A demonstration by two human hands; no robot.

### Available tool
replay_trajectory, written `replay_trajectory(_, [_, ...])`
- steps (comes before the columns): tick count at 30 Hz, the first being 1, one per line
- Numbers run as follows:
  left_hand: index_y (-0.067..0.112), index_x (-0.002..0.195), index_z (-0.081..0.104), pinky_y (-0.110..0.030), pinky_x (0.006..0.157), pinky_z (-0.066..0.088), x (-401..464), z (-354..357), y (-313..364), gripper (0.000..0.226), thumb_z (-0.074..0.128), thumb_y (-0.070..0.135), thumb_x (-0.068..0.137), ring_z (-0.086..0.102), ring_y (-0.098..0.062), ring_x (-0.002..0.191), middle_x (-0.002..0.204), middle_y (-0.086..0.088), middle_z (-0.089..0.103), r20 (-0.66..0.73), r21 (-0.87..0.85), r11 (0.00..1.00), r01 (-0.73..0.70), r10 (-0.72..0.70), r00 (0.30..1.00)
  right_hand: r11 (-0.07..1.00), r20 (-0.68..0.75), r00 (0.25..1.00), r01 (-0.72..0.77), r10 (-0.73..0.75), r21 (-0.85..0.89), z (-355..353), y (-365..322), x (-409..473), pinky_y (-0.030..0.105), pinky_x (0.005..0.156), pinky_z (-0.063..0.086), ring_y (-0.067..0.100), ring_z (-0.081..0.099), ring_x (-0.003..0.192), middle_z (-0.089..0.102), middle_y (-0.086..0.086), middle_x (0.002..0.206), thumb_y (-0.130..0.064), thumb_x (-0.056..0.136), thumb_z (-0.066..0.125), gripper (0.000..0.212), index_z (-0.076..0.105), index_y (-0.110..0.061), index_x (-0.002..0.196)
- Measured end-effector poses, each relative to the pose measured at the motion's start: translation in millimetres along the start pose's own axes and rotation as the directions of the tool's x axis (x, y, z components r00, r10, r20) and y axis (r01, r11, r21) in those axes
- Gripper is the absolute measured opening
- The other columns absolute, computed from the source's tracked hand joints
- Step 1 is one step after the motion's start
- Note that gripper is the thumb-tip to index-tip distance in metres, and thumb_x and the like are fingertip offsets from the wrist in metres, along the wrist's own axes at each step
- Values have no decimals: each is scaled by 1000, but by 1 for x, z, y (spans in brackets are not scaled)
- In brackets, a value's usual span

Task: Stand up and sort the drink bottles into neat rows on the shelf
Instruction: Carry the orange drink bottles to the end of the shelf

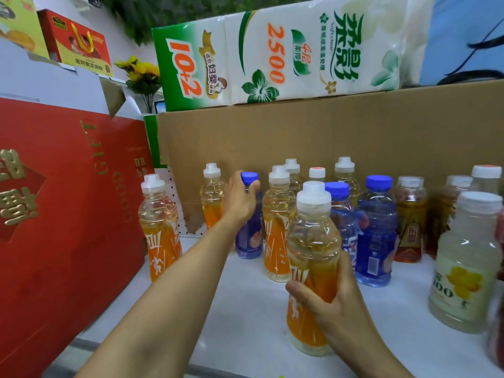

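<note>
Nearest, the right hand (331, 301) is wrapping its fingers round an upright orange-labelled clear plastic bottle (311, 268) on the white shelf (240, 309); the left hand (240, 199) is apparently gripping a blue-capped purple bottle (249, 236) standing farther back among other bottles.

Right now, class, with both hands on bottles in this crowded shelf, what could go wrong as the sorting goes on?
1. The left hand holds the blue-capped purple-labelled bottle near its top, between tall orange-labelled neighbours; pulling it out could tip the white-capped orange bottle beside it.
2. The right hand holds the near orange sports bottle close to the white shelf front edge; a loose grip might drop it off.
</note>
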State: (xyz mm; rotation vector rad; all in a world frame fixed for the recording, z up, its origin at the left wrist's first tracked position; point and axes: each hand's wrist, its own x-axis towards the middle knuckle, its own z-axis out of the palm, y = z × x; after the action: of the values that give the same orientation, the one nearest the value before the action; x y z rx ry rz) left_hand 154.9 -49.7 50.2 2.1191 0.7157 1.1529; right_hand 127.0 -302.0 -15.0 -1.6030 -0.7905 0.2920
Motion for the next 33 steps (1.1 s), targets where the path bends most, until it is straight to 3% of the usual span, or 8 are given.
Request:
replay_trajectory(7, [29, 129, 49, -40, 91, 51, -59, -53, -2, 27, 47, 31, 102, 57, -16, 106, 117, 6, 53, -52, -55, 986, -155, 152, 987, 997, 20, 996, 83, -83, 2, 4, 6, 2, 26, 85, 39, -5, 51, 99, 45, -33, 113, -38, 78, 76, 60, 31, -54, 114])
replay_trajectory(10, [33, 130, 49, -44, 92, 54, -83, -80, -3, 29, 48, 33, 102, 59, -18, 111, 125, 3, 55, -23, -59, 982, -181, 180, 983, 991, 79, 989, 129, -126, -26, 16, 7, 6, 29, 88, 40, -4, 51, 102, 46, -25, 117, -23, 84, 70, 69, 24, -46, 130])
replay_trajectory(14, [33, 129, 51, -30, 80, 53, -110, -112, 1, 29, 49, 30, 101, 59, -11, 101, 110, 13, 54, -29, -37, 981, -189, 188, 982, 985, 161, 972, 174, -169, -17, 44, 1, 23, 24, 92, 35, -1, 46, 106, 38, -25, 120, -15, 90, 63, 75, 8, -47, 129])
replay_trajectory(20, [34, 135, 46, -47, 90, 55, -127, -122, 2, 37, 53, 36, 99, 61, -11, 102, 109, 20, 54, -115, -70, 987, -146, 137, 984, 994, 222, 969, 111, -106, -10, 80, -1, 57, 41, 111, 32, 20, 31, 141, 25, -4, 155, -29, 93, 63, 84, 0, -33, 148])
replay_trajectory(22, [32, 140, 40, -47, 94, 53, -131, -116, 1, 46, 55, 39, 97, 61, -13, 107, 115, 12, 58, -127, -133, 984, -115, 98, 987, 995, 195, 978, 88, -76, -56, 84, 1, 62, 44, 113, 30, 22, 28, 143, 24, -2, 156, -31, 90, 67, 85, 5, -30, 148])
replay_trajectory(27, [30, 146, 30, -15, 80, 45, -152, -94, -11, 75, 72, 28, 85, 58, -3, 111, 133, 8, 54, -46, -304, 952, 11, -26, 999, 928, -152, 945, 240, -291, -286, 78, 14, 52, 40, 119, 20, 20, 12, 145, 13, 1, 154, -33, 75, 82, 102, 12, -21, 148])
replay_trajectory(30, [26, 143, 34, -10, 69, 50, -161, -89, -27, 78, 78, 25, 79, 61, 2, 104, 125, 10, 59, -9, -357, 930, 91, -101, 995, 976, -121, 988, 64, -91, -209, 75, 18, 61, 48, 121, 12, 22, -3, 150, -7, -1, 162, -43, 69, 84, 130, -12, -20, 152])
replay_trajectory(33, [25, 141, 39, -18, 79, 52, -165, -87, -37, 73, 78, 27, 79, 62, -8, 110, 127, 7, 61, 22, -364, 923, 125, -126, 992, 984, -21, 1000, -15, 11, -178, 76, 19, 72, 53, 120, 14, 25, -2, 151, -8, 0, 164, -46, 71, 82, 132, -20, -24, 151])
